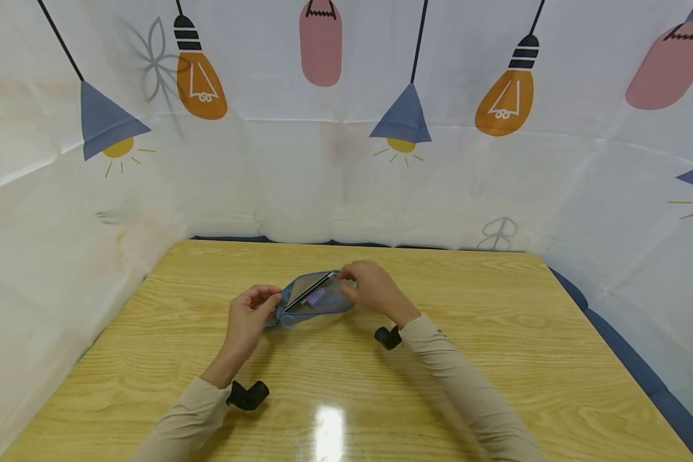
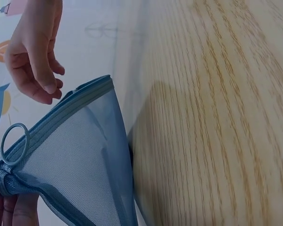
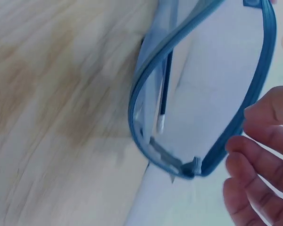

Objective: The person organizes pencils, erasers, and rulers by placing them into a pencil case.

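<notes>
A blue mesh zip pouch (image 1: 336, 304) is held open just above the table. My left hand (image 1: 248, 321) pinches its near-left end, beside the zipper's round pull ring (image 2: 19, 125). Inside lie a dark pencil-like stick (image 1: 308, 292) with a light tip and a small purple item (image 1: 316, 296) whose kind I cannot tell. My right hand (image 1: 375, 290) hovers at the pouch's right end, fingers loosely bent. In the right wrist view its fingertips (image 3: 236, 143) are close beside the zippered rim (image 3: 270, 47), and nothing shows between them.
The pale wooden table (image 1: 335, 366) spreads around the pouch. A printed white cloth (image 1: 341, 173) hangs behind and at both sides. Black wrist mounts (image 1: 249, 396) stick out from both sleeves, just above the tabletop.
</notes>
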`<state>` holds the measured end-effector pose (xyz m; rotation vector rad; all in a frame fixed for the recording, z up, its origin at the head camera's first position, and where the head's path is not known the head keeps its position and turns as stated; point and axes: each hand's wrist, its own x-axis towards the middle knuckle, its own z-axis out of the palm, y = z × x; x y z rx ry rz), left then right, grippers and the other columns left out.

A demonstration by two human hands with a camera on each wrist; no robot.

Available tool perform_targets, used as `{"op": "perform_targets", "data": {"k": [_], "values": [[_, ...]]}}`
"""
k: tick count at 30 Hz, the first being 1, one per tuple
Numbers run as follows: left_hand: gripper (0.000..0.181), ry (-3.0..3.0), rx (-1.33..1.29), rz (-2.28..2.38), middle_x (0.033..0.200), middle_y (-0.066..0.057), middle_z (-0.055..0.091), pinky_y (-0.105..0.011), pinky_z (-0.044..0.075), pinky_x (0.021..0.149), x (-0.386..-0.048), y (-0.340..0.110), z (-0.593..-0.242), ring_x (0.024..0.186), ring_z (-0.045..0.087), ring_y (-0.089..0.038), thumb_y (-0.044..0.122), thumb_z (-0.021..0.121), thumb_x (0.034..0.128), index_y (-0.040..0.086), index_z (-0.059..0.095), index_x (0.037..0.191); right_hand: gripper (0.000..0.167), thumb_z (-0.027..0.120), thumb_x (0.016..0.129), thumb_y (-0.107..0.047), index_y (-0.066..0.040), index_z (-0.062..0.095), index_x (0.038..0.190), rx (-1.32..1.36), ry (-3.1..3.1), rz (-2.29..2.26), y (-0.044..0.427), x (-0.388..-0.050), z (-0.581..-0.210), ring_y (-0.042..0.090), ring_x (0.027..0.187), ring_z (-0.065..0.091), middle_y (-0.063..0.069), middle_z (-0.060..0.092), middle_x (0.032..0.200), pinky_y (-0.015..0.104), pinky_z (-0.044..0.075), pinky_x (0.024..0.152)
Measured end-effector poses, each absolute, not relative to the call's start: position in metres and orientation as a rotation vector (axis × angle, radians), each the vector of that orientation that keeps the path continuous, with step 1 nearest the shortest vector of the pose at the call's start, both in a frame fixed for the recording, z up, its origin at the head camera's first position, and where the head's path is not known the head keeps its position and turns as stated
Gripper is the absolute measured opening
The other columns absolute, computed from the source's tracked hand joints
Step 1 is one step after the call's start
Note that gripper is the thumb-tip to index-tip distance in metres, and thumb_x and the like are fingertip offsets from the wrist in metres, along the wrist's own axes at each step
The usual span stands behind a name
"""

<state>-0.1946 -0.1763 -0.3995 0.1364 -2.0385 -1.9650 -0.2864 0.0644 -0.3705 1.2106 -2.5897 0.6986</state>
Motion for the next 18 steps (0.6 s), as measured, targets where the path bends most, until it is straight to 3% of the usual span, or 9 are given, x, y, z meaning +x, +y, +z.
{"op": "perform_targets", "data": {"k": [6,18], "values": [[0.011,-2.04,0.096,-1.992,0.088,-0.009,0.064,-0.025,0.056,0.064,-0.195,-0.173,-0.399,0.074,0.062,-0.012,-0.002,0.063,0.092,-0.008,0.065,0.101,0.021,0.073,0.085,-0.004,0.003,0.069,0.104,1.131,-2.527,0.692,0.076,-0.293,-0.374,0.029,0.087,0.064,0.015,0.067,0.097,0.038,0.052,0.074],[0.01,-2.217,0.009,-1.912,0.089,-0.011,0.065,-0.024,0.052,0.062,-0.192,-0.173,-0.397,0.074,0.058,-0.015,0.004,0.066,0.0921,-0.003,0.068,0.099,0.016,0.073,0.086,-0.005,-0.003,0.071,0.102,1.04,-2.59,0.578,0.087,-0.304,-0.388,0.026,0.087,0.063,0.01,0.066,0.095,0.036,0.053,0.071]]}}
